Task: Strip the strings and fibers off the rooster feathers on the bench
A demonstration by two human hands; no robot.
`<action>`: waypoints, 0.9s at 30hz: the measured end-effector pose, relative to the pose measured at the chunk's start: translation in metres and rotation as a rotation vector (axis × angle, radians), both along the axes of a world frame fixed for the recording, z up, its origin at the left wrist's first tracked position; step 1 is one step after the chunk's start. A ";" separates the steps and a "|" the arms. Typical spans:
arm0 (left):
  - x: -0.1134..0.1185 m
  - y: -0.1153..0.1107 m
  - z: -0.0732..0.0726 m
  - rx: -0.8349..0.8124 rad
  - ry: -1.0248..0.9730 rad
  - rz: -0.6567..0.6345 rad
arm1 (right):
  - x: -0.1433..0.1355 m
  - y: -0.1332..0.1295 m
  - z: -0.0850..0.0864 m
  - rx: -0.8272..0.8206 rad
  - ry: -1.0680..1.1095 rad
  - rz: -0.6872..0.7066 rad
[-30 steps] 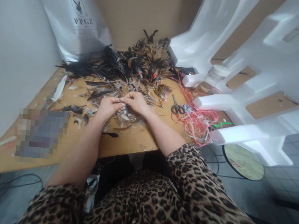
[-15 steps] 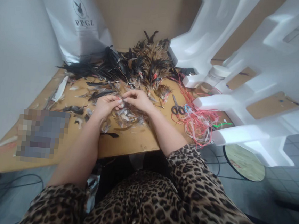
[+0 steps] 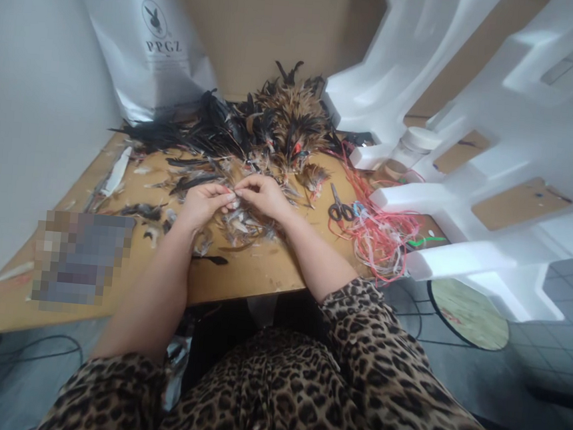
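My left hand (image 3: 206, 206) is closed in a pinch over the middle of the table, on what looks like a small feather (image 3: 229, 175) whose brownish tuft shows beyond the fingertips. My right hand (image 3: 264, 195) is also pinched, its fingertips almost against those of the left. What sits between the right fingers is too small to make out. Loose grey and white feathers (image 3: 239, 227) lie beneath both hands. Behind them stretches a heap of long black feathers (image 3: 214, 125), beside a thick bundle of brown feathers (image 3: 296, 105).
Right of my hands lie black-handled scissors (image 3: 341, 206) and a tangle of pink and white strings (image 3: 384, 240). White foam pieces (image 3: 443, 259) and a lidded jar (image 3: 415, 146) stand farther right. A white printed bag (image 3: 153, 69) is at the back left; a blurred-out flat item (image 3: 85, 257) lies front left.
Both hands keep nearly the same place and stay pinched together. Only slight finger movement shows, and the view has shifted a little.
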State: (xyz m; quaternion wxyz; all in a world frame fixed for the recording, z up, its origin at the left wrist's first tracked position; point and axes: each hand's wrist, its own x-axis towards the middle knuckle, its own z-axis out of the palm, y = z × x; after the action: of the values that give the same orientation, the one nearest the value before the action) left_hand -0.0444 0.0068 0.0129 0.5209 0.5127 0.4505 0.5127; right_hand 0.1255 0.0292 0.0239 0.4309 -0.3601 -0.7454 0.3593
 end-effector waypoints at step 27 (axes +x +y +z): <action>0.001 -0.002 0.002 -0.063 -0.034 -0.017 | -0.001 -0.007 0.002 0.166 -0.164 0.008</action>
State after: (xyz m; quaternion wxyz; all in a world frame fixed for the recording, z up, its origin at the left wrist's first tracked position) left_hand -0.0429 0.0046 0.0148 0.5488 0.4909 0.4533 0.5024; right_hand 0.1242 0.0224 0.0256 0.3955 -0.3483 -0.8067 0.2675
